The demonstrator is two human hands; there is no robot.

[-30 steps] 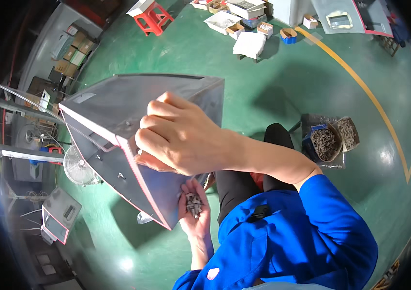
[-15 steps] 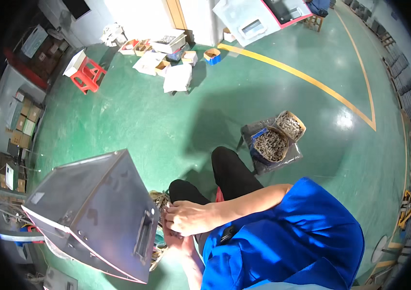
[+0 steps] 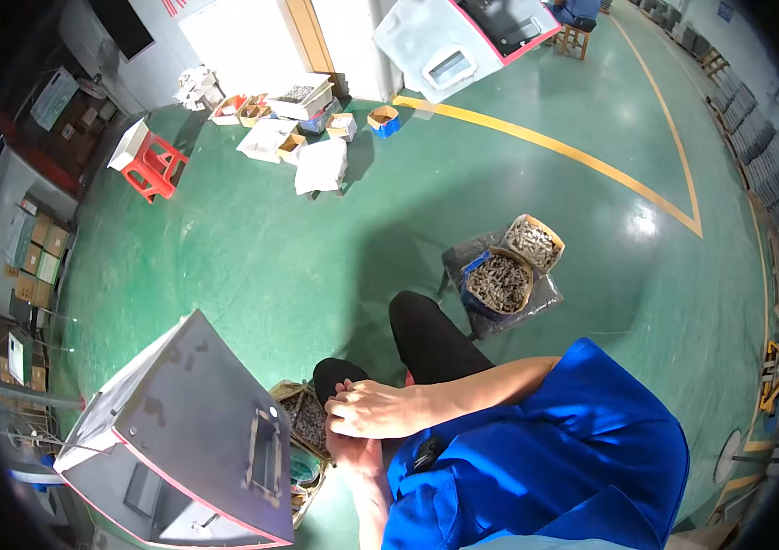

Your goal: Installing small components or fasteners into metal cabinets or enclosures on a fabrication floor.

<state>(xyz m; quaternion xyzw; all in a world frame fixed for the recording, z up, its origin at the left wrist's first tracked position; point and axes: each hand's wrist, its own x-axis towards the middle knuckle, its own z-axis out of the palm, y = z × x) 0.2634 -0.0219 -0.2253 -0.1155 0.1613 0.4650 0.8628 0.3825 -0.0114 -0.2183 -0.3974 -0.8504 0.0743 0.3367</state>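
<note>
My right hand [image 3: 378, 410] lies over my left hand [image 3: 353, 451] in front of my knees. Fingers of both are curled together; whatever sits between them is hidden. Just left of the hands stands a large grey metal cabinet [image 3: 197, 422] with pinkish-red edging and a rectangular cutout in the face toward me. Its near end is open and shows part of the inside. Between cabinet and knees is an open carton of small metal parts [image 3: 305, 414], partly covered by my hands and leg. Closer to me, another container [image 3: 305, 467] holds something green, mostly hidden.
Ahead to the right, a low plastic-covered stand [image 3: 545, 295] carries two containers of small metal pieces [image 3: 499, 282]. Farther off are a red stool [image 3: 153, 167], several bins [image 3: 302, 103] and another grey cabinet [image 3: 463, 46]. A person [image 3: 580, 9] sits on a wooden stool at the far right.
The cabinet has turned and tilted, so its open end now shows. My hands, still together, sit slightly farther from its face, and more of the parts carton is visible. The whole view has shifted slightly.
</note>
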